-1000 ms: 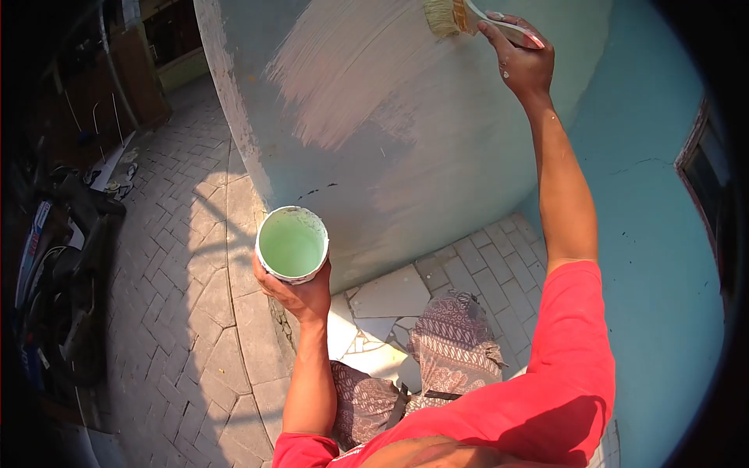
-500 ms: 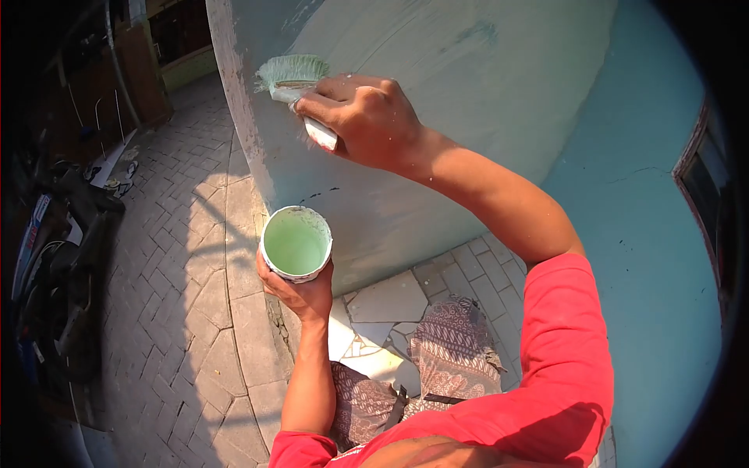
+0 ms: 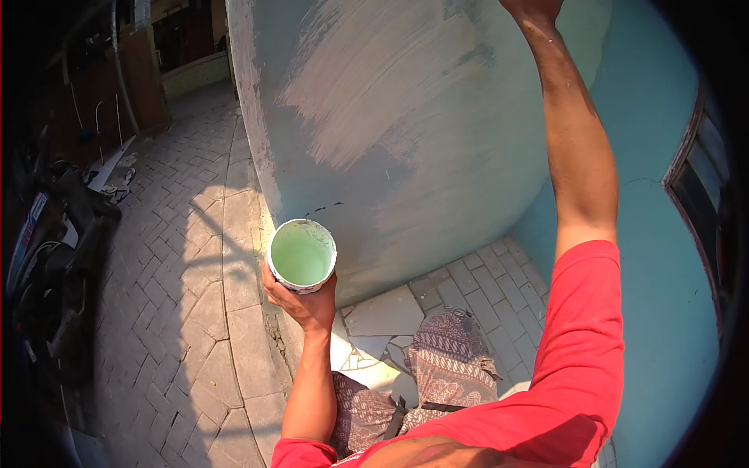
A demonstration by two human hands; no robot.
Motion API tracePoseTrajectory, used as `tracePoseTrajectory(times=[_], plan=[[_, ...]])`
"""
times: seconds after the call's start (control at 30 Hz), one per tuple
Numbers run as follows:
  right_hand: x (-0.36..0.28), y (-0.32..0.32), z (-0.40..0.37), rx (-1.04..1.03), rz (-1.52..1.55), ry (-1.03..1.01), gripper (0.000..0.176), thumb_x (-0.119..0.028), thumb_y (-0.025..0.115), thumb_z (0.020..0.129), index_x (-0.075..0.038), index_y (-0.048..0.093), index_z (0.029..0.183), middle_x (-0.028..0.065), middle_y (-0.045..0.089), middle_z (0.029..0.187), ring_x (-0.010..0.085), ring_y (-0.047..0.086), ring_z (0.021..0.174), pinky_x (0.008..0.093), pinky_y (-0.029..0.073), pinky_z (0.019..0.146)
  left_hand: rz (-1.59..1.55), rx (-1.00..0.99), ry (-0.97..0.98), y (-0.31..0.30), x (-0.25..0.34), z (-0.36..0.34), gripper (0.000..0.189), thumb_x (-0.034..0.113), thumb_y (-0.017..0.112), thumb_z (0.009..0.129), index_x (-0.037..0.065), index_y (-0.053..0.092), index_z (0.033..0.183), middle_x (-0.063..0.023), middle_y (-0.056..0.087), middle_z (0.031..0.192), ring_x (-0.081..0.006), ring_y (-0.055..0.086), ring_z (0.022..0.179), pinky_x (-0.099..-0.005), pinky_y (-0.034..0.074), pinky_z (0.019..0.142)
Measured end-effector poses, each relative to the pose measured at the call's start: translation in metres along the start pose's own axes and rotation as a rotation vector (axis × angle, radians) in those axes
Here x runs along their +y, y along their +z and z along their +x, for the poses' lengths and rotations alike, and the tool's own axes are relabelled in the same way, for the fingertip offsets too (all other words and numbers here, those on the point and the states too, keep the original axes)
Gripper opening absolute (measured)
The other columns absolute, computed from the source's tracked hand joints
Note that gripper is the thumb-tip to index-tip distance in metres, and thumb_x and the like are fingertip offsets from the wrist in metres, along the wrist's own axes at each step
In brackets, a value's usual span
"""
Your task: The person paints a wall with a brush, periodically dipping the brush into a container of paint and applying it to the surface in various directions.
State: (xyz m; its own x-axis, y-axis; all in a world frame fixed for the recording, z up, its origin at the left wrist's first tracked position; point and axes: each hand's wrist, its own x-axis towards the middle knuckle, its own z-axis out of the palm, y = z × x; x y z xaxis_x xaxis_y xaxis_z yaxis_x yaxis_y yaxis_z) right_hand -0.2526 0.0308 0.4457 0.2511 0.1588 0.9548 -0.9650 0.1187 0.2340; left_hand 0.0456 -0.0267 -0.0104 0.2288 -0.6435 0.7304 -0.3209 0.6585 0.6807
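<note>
My left hand is wrapped round a round paint tub, with its open top facing up at me. Pale green paint fills part of the tub, and dried smears mark the rim. At the upper edge of the view, my right hand shows only its back and wrist, raised against the wall. Its fingers are cut off by the frame, and no brush is visible now. The wall is streaked with pale, brushy strokes over a blue-grey ground.
A blue-green wall with a framed window stands on the right. Grey paving runs along the left, past a dark motorbike-like shape. Pale floor tiles lie before my knees.
My right hand, earlier shut on a paintbrush at the wall's left side, has swept up and right, mostly out of view. The left hand and tub have shifted only slightly.
</note>
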Motion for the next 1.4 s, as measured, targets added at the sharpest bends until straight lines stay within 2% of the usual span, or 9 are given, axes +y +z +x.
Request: tracePoseTrajectory(times=[0.1, 0.27, 0.43, 0.53, 0.63, 0.77, 1.0, 1.2, 1.4], plan=[[-0.045, 0.021, -0.042, -0.004, 0.091, -0.257, 0.019, -0.015, 0.065, 0.09, -0.005, 0.076, 0.103, 0.0159, 0.076, 0.096, 0.0379, 0.072, 0.083, 0.0406, 0.058, 0.069, 0.008, 0.033, 0.051, 0.005, -0.001, 0.0, 0.11, 0.024, 0.096, 0.06, 0.004, 0.035, 0.149, -0.0147, 0.05, 0.14, -0.0371, 0.047, 0.132, -0.0522, 0.03, 0.112], [-0.155, 0.021, -0.133, -0.273, 0.29, -0.328, 0.025, -0.012, 0.083, 0.071, -0.011, 0.073, 0.094, 0.0072, 0.071, 0.078, 0.0244, 0.073, 0.072, 0.0337, 0.059, 0.063, 0.036, 0.019, 0.058, 0.003, 0.004, 0.0, 0.11, 0.023, 0.096, 0.059, 0.003, 0.035, 0.149, -0.0147, 0.051, 0.139, -0.0372, 0.049, 0.131, -0.0513, 0.031, 0.111], [-0.174, -0.008, -0.143, -0.732, 0.849, 0.111, 0.013, -0.016, 0.08, 0.081, -0.009, 0.078, 0.092, 0.0099, 0.076, 0.08, 0.0254, 0.071, 0.065, 0.0332, 0.058, 0.064, 0.044, 0.021, 0.034, -0.004, 0.007, 0.004, 0.109, 0.022, 0.097, 0.059, 0.003, 0.036, 0.147, -0.0169, 0.053, 0.137, -0.0388, 0.052, 0.127, -0.0506, 0.037, 0.107], [-0.095, 0.012, -0.122, -0.575, 0.617, 0.122, 0.023, -0.016, 0.082, 0.085, -0.008, 0.079, 0.106, 0.0083, 0.079, 0.093, 0.0169, 0.072, 0.068, 0.0284, 0.056, 0.062, 0.009, 0.044, 0.07, -0.01, 0.006, 0.007, 0.109, 0.021, 0.098, 0.059, 0.002, 0.036, 0.147, -0.0187, 0.053, 0.137, -0.0397, 0.055, 0.124, -0.0503, 0.041, 0.104], [-0.024, -0.003, -0.074, -0.361, 0.643, 0.555, 0.012, -0.007, 0.078, 0.087, 0.002, 0.076, 0.094, 0.0066, 0.075, 0.079, 0.0069, 0.065, 0.069, 0.0264, 0.053, 0.064, 0.058, 0.021, 0.071, -0.014, 0.008, 0.01, 0.117, 0.012, 0.096, 0.059, 0.001, 0.027, 0.152, -0.0189, 0.053, 0.137, -0.0372, 0.054, 0.125, -0.0486, 0.039, 0.109], [0.031, -0.019, -0.051, 0.13, -0.07, 0.041, 0.016, -0.015, 0.081, 0.085, -0.001, 0.076, 0.092, 0.016, 0.074, 0.081, 0.026, 0.07, 0.067, 0.0341, 0.053, 0.062, 0.019, 0.045, 0.069, -0.013, 0.004, 0.013, 0.114, 0.018, 0.097, 0.059, 0.0, 0.031, 0.149, -0.019, 0.059, 0.129, -0.0379, 0.06, 0.116, -0.0494, 0.045, 0.102], [-0.114, -0.003, -0.212, -0.181, 0.188, -0.189, 0.023, -0.012, 0.078, 0.072, -0.012, 0.075, 0.094, 0.0068, 0.073, 0.087, 0.0252, 0.073, 0.073, 0.0343, 0.058, 0.059, 0.149, 0.079, 0.136, -0.007, -0.001, 0.013, 0.11, 0.022, 0.098, 0.061, -0.001, 0.033, 0.147, -0.0196, 0.063, 0.124, -0.0393, 0.064, 0.11, -0.0493, 0.049, 0.096], [-0.23, -0.035, -0.308, -0.586, 0.688, 0.051, 0.018, -0.011, 0.079, 0.077, -0.011, 0.074, 0.094, 0.0081, 0.074, 0.089, 0.0252, 0.073, 0.074, 0.0355, 0.056, 0.061, -0.016, 0.083, -0.034, -0.018, -0.003, 0.017, 0.108, 0.01, 0.096, 0.059, -0.001, 0.033, 0.146, -0.0192, 0.056, 0.133, -0.0353, 0.056, 0.123, -0.0471, 0.041, 0.108], [-0.1, -0.043, -0.231, -0.554, 0.677, 0.706, 0.018, -0.008, 0.08, 0.089, 0.0, 0.076, 0.104, 0.0043, 0.078, 0.092, 0.0091, 0.072, 0.082, 0.0255, 0.059, 0.073, 0.096, 0.134, 0.029, -0.03, -0.005, 0.023, 0.11, 0.013, 0.098, 0.058, -0.001, 0.034, 0.147, -0.0201, 0.063, 0.129, -0.038, 0.063, 0.116, -0.0493, 0.047, 0.102]])
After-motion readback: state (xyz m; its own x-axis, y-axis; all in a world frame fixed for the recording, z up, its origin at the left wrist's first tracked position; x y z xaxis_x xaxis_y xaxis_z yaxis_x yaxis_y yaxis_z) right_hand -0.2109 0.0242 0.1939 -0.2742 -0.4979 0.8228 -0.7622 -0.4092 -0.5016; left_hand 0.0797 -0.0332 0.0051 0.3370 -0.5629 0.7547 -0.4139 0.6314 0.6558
